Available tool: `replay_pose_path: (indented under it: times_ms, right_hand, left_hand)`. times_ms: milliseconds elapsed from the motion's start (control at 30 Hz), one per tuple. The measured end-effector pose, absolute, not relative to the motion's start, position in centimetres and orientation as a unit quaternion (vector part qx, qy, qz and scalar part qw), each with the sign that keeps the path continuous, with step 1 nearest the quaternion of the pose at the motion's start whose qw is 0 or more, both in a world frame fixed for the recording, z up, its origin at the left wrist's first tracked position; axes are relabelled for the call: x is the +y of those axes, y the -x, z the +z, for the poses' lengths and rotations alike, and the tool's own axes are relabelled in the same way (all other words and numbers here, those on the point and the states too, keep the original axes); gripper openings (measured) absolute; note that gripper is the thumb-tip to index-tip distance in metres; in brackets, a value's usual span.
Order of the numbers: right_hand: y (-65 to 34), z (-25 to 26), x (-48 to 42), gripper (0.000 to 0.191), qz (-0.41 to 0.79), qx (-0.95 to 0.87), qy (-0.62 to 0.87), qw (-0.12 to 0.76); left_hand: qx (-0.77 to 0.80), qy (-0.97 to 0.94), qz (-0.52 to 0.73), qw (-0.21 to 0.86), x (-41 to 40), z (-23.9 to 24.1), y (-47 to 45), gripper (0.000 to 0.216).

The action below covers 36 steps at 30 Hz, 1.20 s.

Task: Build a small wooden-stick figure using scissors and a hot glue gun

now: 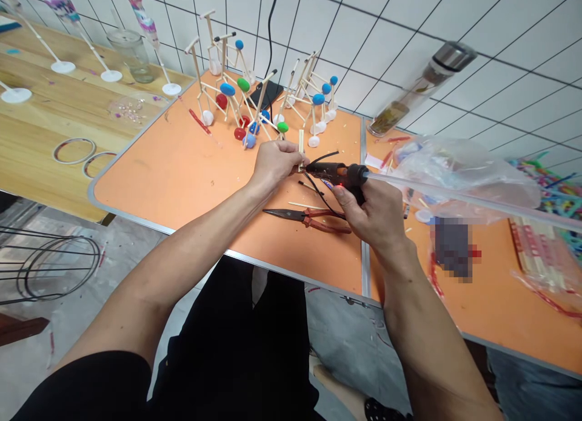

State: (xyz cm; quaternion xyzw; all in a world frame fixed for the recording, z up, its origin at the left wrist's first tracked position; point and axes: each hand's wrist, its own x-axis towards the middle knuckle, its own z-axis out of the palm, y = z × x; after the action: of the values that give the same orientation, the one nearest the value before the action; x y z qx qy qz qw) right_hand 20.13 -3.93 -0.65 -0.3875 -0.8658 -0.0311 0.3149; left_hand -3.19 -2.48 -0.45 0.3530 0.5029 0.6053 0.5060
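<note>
Pinched between the thumb and fingers of my left hand (273,161) are short pale wooden sticks (301,141), standing upright. My right hand (377,212) is closed around a black hot glue gun (334,172), whose small red light is lit. A long clear glue stick (436,191) runs out of its back. The gun's nozzle points left at the lower part of the sticks; whether it touches them I cannot tell. Below the gun lie needle-nose pliers (313,218) with orange handles. A thin loose stick (307,205) is beside them.
Behind my hands stand several stick figures (227,90) with coloured round pieces. A glass bottle (416,90) leans to the right by the tiled wall. Plastic bags (468,166) and bundled sticks (539,251) lie on the right. White-based stands (111,75) occupy the left wooden table.
</note>
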Motion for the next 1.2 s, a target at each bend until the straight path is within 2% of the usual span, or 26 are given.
replay_pose_path:
  times_ms: [233, 1200]
  right_hand:
    - [-19.96, -0.42, -4.11, 0.044, -0.030, -0.868, 0.380, 0.319]
    - [-19.74, 0.20, -4.48, 0.052, -0.011, -0.866, 0.395, 0.306]
  left_hand:
    - [0.503, -0.354, 0.604, 0.507, -2.57, -0.40, 3.18, 0.032]
    - [0.512, -0.352, 0.598, 0.506, -2.70, -0.19, 3.19, 0.026]
